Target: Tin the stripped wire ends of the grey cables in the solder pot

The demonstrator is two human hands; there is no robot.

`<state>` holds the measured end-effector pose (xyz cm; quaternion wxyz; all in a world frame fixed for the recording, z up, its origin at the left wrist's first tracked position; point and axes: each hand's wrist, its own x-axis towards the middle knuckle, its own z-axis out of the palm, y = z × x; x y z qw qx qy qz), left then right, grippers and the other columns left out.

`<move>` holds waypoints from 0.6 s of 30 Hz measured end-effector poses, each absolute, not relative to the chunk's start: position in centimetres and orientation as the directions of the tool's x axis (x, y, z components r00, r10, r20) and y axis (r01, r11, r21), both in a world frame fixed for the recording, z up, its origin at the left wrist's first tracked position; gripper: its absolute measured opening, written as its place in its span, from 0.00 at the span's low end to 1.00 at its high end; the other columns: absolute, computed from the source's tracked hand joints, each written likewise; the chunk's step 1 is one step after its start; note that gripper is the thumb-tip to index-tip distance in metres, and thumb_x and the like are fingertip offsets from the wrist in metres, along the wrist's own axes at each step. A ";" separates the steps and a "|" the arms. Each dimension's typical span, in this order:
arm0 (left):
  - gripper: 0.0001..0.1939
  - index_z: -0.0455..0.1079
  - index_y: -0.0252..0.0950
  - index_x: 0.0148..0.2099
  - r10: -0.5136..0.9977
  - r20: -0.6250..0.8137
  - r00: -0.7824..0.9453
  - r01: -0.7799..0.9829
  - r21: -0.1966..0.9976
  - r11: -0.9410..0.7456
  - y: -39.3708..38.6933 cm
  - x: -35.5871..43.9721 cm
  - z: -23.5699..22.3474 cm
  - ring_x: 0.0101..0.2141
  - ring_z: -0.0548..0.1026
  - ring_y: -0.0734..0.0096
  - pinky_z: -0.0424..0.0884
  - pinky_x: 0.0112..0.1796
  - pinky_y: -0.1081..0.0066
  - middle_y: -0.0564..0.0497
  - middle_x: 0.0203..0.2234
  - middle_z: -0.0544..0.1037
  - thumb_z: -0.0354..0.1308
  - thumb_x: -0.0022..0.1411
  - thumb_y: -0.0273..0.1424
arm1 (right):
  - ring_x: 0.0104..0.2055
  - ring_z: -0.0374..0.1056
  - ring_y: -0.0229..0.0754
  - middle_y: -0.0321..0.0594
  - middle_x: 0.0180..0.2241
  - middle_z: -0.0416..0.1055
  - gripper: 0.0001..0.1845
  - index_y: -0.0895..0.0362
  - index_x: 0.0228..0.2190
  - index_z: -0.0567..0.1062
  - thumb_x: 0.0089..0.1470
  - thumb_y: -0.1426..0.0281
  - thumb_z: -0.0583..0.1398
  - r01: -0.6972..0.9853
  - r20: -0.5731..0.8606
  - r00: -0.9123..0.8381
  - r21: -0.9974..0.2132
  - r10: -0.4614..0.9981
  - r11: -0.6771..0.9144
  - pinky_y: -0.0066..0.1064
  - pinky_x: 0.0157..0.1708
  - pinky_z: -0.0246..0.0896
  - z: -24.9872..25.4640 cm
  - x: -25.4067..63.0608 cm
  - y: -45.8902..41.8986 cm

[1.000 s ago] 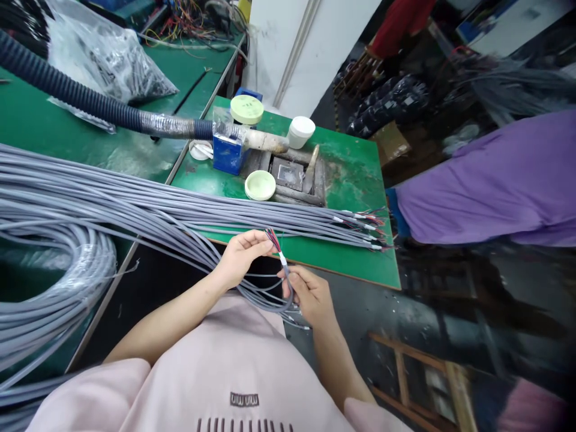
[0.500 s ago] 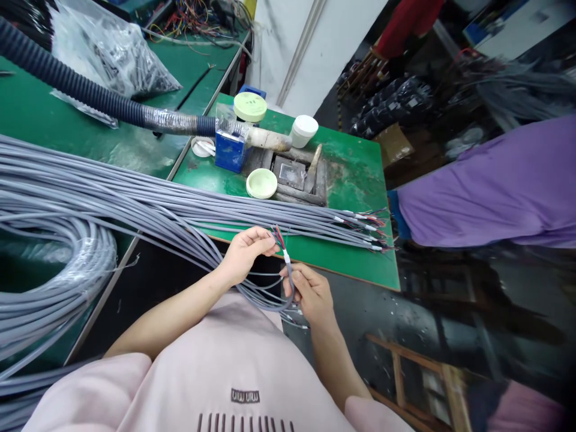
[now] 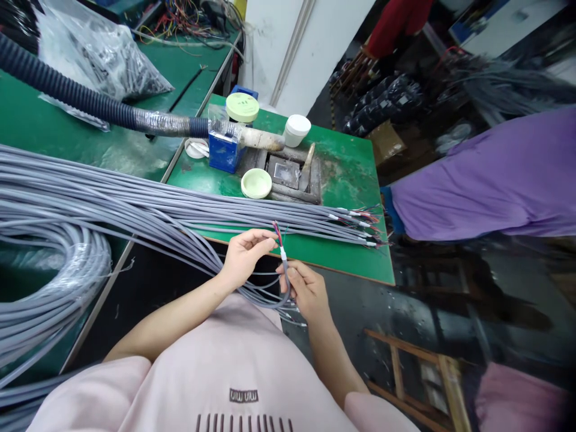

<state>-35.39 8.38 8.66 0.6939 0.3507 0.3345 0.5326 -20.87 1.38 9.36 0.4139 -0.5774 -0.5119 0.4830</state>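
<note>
A grey cable [image 3: 287,277] curves up between my hands. Its white collar [image 3: 283,254] is topped by thin red and dark wires [image 3: 278,234] that stand up bare of the sheath. My right hand [image 3: 308,289] is closed round the grey sheath below the collar, thumb against fingers. At the wires, the thumb and forefinger of my left hand [image 3: 245,255] come together in a pinch; the exact contact is partly hidden. Just beyond my hands, a bundle of grey cables [image 3: 252,211] lies along the green bench, with similar stripped ends [image 3: 366,223] at the right.
Behind the bundle are a soldering pot [image 3: 288,174], a pale green dish [image 3: 256,183], a white tub [image 3: 297,130] and a blue block [image 3: 224,151] under a ribbed hose [image 3: 90,96]. Coiled cable [image 3: 85,270] is at left. A person in purple [image 3: 486,174] is at right.
The whole view has shifted slightly. The wires now stand closer together, and my left fingertips sit a little lower beside them. My right hand keeps its hold on the cable.
</note>
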 end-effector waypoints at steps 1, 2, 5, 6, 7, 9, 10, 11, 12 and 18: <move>0.09 0.78 0.35 0.34 0.971 -0.105 0.214 -0.513 0.834 0.203 8.4 -35.4 8.6 0.26 0.72 0.77 0.69 0.32 0.75 0.52 0.26 0.79 0.67 0.52 0.35 | 0.16 0.53 0.31 0.32 0.17 0.65 0.18 0.58 0.32 0.74 0.59 0.56 0.54 0.201 -0.121 0.003 -0.972 0.993 -0.119 0.24 0.17 0.48 9.4 -20.9 1.4; 0.09 0.78 0.35 0.34 0.968 -0.122 0.220 -0.523 0.823 0.222 8.4 -35.4 8.5 0.26 0.72 0.78 0.69 0.31 0.76 0.52 0.25 0.79 0.67 0.51 0.34 | 0.16 0.53 0.31 0.32 0.17 0.65 0.18 0.58 0.32 0.75 0.59 0.57 0.54 0.211 -0.109 -0.003 -0.972 0.994 -0.106 0.24 0.17 0.48 9.4 -20.9 1.4; 0.09 0.78 0.35 0.33 0.955 -0.169 0.242 -0.552 0.786 0.279 8.4 -35.4 8.7 0.25 0.72 0.79 0.68 0.29 0.77 0.52 0.24 0.78 0.68 0.49 0.34 | 0.17 0.54 0.31 0.32 0.17 0.65 0.18 0.58 0.33 0.75 0.60 0.57 0.53 0.242 -0.092 -0.011 -0.966 0.996 -0.087 0.24 0.18 0.50 9.5 -20.9 1.3; 0.09 0.78 0.35 0.33 0.952 -0.181 0.247 -0.558 0.777 0.292 8.4 -35.4 8.8 0.25 0.72 0.79 0.68 0.29 0.78 0.52 0.23 0.78 0.68 0.49 0.34 | 0.17 0.54 0.31 0.32 0.17 0.65 0.18 0.58 0.33 0.75 0.60 0.57 0.53 0.254 -0.090 -0.010 -0.964 0.996 -0.085 0.24 0.18 0.50 9.5 -20.9 1.3; 0.09 0.78 0.35 0.32 0.949 -0.190 0.250 -0.561 0.771 0.302 8.5 -35.4 9.0 0.25 0.72 0.79 0.67 0.28 0.78 0.52 0.23 0.78 0.68 0.48 0.34 | 0.17 0.54 0.31 0.32 0.17 0.65 0.19 0.58 0.34 0.75 0.61 0.57 0.53 0.267 -0.089 -0.010 -0.960 0.996 -0.083 0.25 0.18 0.50 9.5 -20.9 1.3; 0.10 0.78 0.34 0.32 0.947 -0.198 0.252 -0.554 0.773 0.308 8.5 -35.4 9.2 0.25 0.72 0.78 0.68 0.28 0.78 0.52 0.23 0.78 0.68 0.48 0.34 | 0.17 0.55 0.31 0.32 0.18 0.65 0.19 0.58 0.34 0.75 0.61 0.57 0.53 0.292 -0.080 -0.013 -0.954 0.997 -0.073 0.25 0.19 0.51 9.5 -20.9 1.3; 0.09 0.78 0.34 0.32 0.948 -0.197 0.250 -0.548 0.779 0.306 8.5 -35.5 9.3 0.25 0.72 0.78 0.68 0.28 0.77 0.52 0.23 0.78 0.68 0.47 0.34 | 0.17 0.55 0.31 0.32 0.18 0.66 0.19 0.58 0.34 0.75 0.61 0.57 0.53 0.303 -0.073 -0.017 -0.951 0.997 -0.064 0.25 0.19 0.51 9.5 -20.9 1.3; 0.09 0.78 0.34 0.31 0.949 -0.194 0.248 -0.541 0.785 0.302 8.6 -35.5 9.4 0.25 0.72 0.78 0.68 0.28 0.77 0.51 0.24 0.78 0.68 0.47 0.33 | 0.17 0.55 0.31 0.32 0.18 0.66 0.18 0.58 0.34 0.75 0.61 0.58 0.52 0.314 -0.065 -0.020 -0.948 0.998 -0.055 0.25 0.19 0.51 9.6 -20.9 1.3; 0.09 0.78 0.34 0.31 0.951 -0.188 0.245 -0.534 0.793 0.295 8.6 -35.5 9.4 0.25 0.72 0.78 0.68 0.28 0.77 0.51 0.24 0.78 0.68 0.47 0.33 | 0.17 0.55 0.31 0.32 0.18 0.66 0.18 0.58 0.34 0.75 0.62 0.58 0.52 0.324 -0.058 -0.023 -0.945 0.998 -0.047 0.25 0.19 0.51 9.6 -20.9 1.3; 0.09 0.77 0.34 0.30 0.952 -0.182 0.247 -0.490 0.824 0.285 8.8 -35.8 9.5 0.25 0.72 0.77 0.68 0.27 0.77 0.51 0.25 0.79 0.69 0.46 0.33 | 0.18 0.55 0.32 0.33 0.18 0.66 0.19 0.58 0.35 0.75 0.62 0.58 0.51 0.374 -0.048 -0.030 -0.927 0.998 -0.033 0.25 0.18 0.50 9.7 -20.9 1.3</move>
